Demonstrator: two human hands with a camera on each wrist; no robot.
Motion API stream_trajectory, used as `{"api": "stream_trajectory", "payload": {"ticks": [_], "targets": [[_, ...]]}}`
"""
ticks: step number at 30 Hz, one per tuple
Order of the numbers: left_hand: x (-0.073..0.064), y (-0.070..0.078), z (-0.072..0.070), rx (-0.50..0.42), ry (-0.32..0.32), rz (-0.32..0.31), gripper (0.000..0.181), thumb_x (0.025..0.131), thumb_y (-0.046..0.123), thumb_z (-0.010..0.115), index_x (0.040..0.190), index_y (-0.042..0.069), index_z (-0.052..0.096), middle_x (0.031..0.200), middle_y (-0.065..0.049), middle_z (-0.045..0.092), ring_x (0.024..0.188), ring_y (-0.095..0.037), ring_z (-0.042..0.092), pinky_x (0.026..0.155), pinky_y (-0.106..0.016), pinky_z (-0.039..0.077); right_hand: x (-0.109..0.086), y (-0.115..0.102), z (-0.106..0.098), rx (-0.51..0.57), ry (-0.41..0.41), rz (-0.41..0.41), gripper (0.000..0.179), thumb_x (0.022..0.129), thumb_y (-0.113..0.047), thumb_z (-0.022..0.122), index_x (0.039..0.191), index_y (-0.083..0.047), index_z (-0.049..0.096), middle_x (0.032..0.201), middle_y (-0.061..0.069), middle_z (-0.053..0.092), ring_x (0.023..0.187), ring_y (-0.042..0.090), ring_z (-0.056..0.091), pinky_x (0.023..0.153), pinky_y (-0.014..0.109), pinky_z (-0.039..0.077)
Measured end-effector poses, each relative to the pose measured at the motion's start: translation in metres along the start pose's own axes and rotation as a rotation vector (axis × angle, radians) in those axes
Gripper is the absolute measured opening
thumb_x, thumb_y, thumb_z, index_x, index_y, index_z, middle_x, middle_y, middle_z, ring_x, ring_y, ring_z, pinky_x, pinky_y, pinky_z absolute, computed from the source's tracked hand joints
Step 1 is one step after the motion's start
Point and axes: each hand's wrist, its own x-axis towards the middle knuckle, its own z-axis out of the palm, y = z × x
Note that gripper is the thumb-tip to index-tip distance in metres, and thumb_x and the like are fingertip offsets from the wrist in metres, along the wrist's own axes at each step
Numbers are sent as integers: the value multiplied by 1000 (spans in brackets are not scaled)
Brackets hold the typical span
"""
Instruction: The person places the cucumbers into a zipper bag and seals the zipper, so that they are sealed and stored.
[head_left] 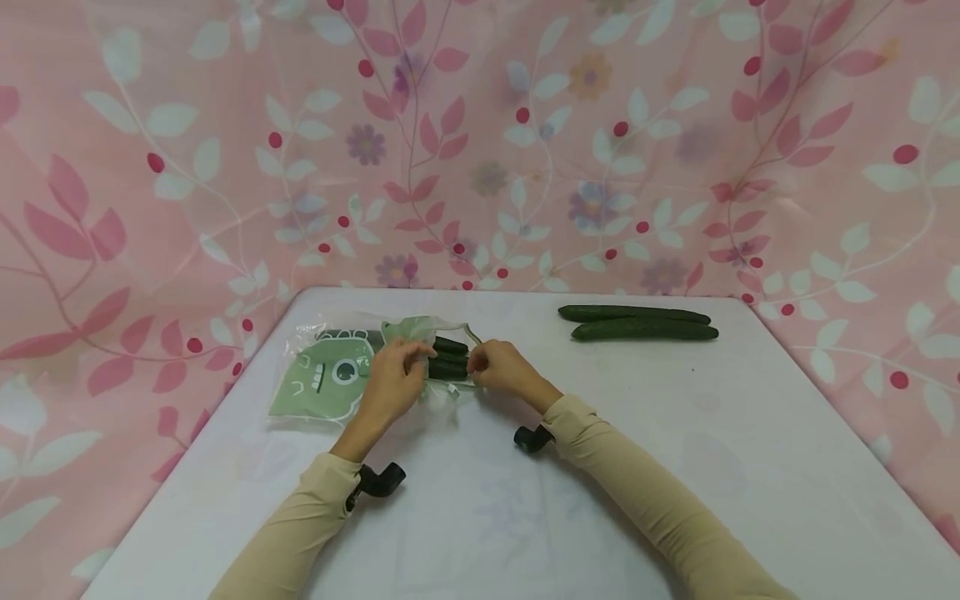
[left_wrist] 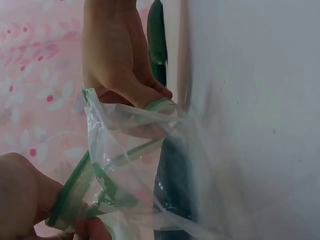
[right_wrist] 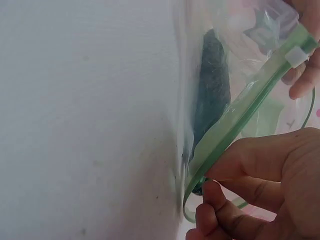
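Observation:
A clear plastic zip bag (head_left: pixel 307 396) with a green one-eyed monster print lies at the table's left, its mouth to the right. The ends of two dark green cucumbers (head_left: pixel 447 367) show at the mouth; the bag covers the rest of them. My left hand (head_left: pixel 395 379) pinches the mouth's edge along the green zip strip (left_wrist: pixel 75 187). On the other side of the opening, my right hand (head_left: pixel 501 367) pinches the bag's rim close to the cucumber ends. A white slider (right_wrist: pixel 296 56) sits on the strip near the left fingers.
Two more cucumbers (head_left: pixel 641 322) lie side by side at the back right of the white-covered table (head_left: pixel 675 467). A pink flowered curtain (head_left: pixel 480 150) hangs behind the table and at its sides. Black wrist cameras (head_left: pixel 381 481) sit below both cuffs.

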Motion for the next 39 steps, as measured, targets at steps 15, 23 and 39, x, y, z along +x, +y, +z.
{"api": "stream_trajectory", "payload": {"ticks": [15,23,39], "targets": [[1,-6,-9,235,-172,-42,65,86,2,50,151,4,42,95,-16,65,85,-29,59,78,-48,50,-12,2,5,21,-34,-217,19,82,-6,68,96,-11,79,96,-1,73,89,16,63,81,32,52],[3,-6,-10,176,-210,-84,74,85,6,52,156,5,31,76,-5,57,68,-20,50,61,-36,44,-23,0,3,-120,-83,-434,6,85,-12,77,88,-13,82,87,-5,74,87,13,63,80,27,50],[2,-6,-6,15,-145,-64,65,92,16,60,151,1,39,73,0,58,60,-13,49,61,-33,44,-40,17,-15,-69,-117,-416,19,89,-16,74,107,-13,79,108,-1,74,101,17,66,87,35,53]]}}
